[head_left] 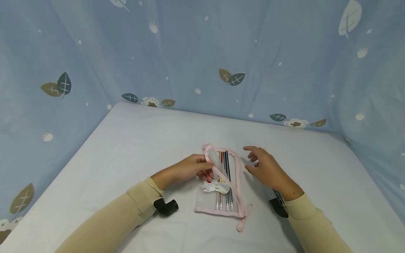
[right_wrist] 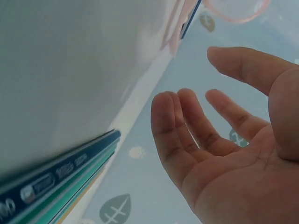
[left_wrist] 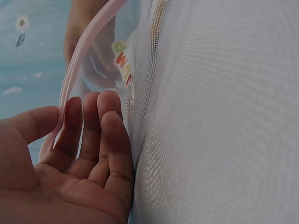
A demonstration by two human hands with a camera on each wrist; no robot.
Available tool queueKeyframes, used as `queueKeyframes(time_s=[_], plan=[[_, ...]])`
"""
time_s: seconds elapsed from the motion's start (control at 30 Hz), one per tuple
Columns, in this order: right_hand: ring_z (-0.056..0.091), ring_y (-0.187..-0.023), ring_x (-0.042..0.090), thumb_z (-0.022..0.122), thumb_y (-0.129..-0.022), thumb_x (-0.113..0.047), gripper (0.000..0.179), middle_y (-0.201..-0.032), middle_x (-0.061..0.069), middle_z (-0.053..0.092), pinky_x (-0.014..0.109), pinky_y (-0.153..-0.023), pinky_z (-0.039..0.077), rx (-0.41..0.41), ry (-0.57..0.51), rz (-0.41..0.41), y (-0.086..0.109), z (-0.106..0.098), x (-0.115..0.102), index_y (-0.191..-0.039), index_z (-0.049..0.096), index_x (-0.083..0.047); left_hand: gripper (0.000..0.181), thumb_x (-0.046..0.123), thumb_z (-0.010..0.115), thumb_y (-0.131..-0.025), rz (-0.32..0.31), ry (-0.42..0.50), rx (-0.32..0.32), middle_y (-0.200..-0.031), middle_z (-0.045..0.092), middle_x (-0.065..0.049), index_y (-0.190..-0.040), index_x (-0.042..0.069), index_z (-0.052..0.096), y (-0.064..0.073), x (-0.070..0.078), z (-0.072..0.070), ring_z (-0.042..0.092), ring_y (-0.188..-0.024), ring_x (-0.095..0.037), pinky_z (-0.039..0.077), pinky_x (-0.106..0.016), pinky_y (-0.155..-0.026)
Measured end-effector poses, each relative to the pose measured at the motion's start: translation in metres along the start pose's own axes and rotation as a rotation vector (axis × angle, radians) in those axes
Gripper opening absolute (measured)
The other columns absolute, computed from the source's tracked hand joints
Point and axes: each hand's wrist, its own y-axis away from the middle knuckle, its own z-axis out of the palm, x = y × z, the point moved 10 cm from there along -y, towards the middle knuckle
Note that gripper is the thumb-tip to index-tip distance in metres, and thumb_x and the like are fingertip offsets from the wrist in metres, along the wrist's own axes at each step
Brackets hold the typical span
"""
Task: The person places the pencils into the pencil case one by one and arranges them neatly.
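As the left hand pinches the pink trim of a mesh pouch between thumb and forefinger, the right hand hovers wide and unladen opposite, thumb well apart from its fingers. Taking 12 o'clock as away from the person in the head view, the pouch lies on a white surface between the two, long axis running roughly 12 to 6. It sits at 4 o'clock from the left hand, which touches it, and at 8 from the right, which stands just beside it. The lifted edge slants from 11 to 5, toward a pink zip pull. Slim pencils inside follow the pouch's length, eraser ends toward 6. What appear to be blue and green loose pencils lie at 5 o'clock from the right hand, the nearer one, close by its wrist; their visible stretch slants 11 to 5, the rest hidden.
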Motion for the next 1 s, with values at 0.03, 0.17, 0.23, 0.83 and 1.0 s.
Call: queueKeyframes(time_s=[0.03, 0.17, 0.23, 0.83, 1.0], plan=[[0.064, -0.101, 0.033, 0.071, -0.088, 0.000, 0.058, -0.110, 0.020, 0.062, 0.047, -0.083, 0.058, 0.002, 0.001, 0.007, 0.000, -0.001, 0.002, -0.142, 0.049, -0.001, 0.024, 0.016, 0.051, -0.103, 0.002, -0.001, -0.003, -0.087, 0.071, -0.007, -0.106, -0.005, 0.062, 0.000, 0.000, 0.000, 0.067, -0.075, -0.010, 0.057, -0.024, -0.073], [0.065, -0.100, 0.033, 0.070, -0.089, 0.002, 0.058, -0.110, 0.021, 0.061, 0.048, -0.081, 0.059, 0.006, 0.003, 0.021, 0.001, -0.004, 0.008, -0.142, 0.048, -0.002, 0.024, 0.016, 0.051, -0.104, 0.006, 0.010, -0.004, -0.086, 0.070, -0.007, -0.106, -0.005, 0.062, 0.000, -0.001, 0.001, 0.066, -0.075, -0.011, 0.057, -0.024, -0.072], [0.065, -0.099, 0.033, 0.069, -0.089, 0.002, 0.058, -0.110, 0.022, 0.060, 0.047, -0.081, 0.059, 0.004, 0.005, 0.024, 0.001, -0.006, 0.009, -0.143, 0.047, -0.001, 0.024, 0.017, 0.051, -0.104, 0.004, 0.015, -0.005, -0.087, 0.070, -0.007, -0.106, -0.005, 0.062, 0.001, -0.001, 0.000, 0.066, -0.076, -0.010, 0.057, -0.023, -0.072], [0.062, -0.103, 0.037, 0.066, -0.092, -0.002, 0.061, -0.119, 0.026, 0.059, 0.037, -0.067, 0.057, -0.046, 0.036, 0.153, 0.001, -0.011, 0.032, -0.147, 0.042, -0.001, 0.024, 0.017, 0.051, -0.104, -0.012, -0.005, -0.001, -0.089, 0.071, -0.010, -0.106, -0.004, 0.062, 0.002, 0.000, 0.001, 0.066, -0.075, -0.010, 0.057, -0.025, -0.073], [0.062, -0.105, 0.040, 0.067, -0.091, -0.003, 0.061, -0.120, 0.028, 0.058, 0.040, -0.069, 0.059, -0.052, 0.045, 0.153, 0.001, -0.013, 0.035, -0.147, 0.041, 0.000, 0.024, 0.017, 0.051, -0.104, -0.010, -0.002, 0.006, -0.088, 0.071, -0.009, -0.107, -0.004, 0.062, 0.001, 0.001, 0.000, 0.066, -0.075, -0.011, 0.056, -0.025, -0.072]])
